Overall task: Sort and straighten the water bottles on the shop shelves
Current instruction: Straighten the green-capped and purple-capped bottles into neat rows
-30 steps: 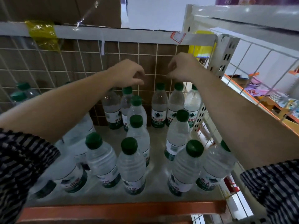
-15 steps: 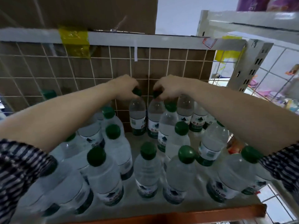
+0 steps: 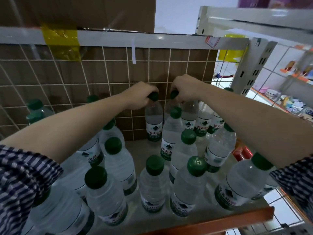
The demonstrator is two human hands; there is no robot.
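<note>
Green-capped water bottles (image 3: 105,195) crowd the shelf (image 3: 140,148), front-left corner to right edge. Left hand (image 3: 140,97) grips the cap of an upright bottle (image 3: 153,121) at the back wire grid (image 3: 67,83). Right hand (image 3: 184,91) grips the cap of the neighbouring bottle (image 3: 174,95), just beside.

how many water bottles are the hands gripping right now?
2. The left hand grips the green cap of a clear plastic water bottle by the back wire grid; the right hand grips the cap of the next bottle, just to its right.
</note>
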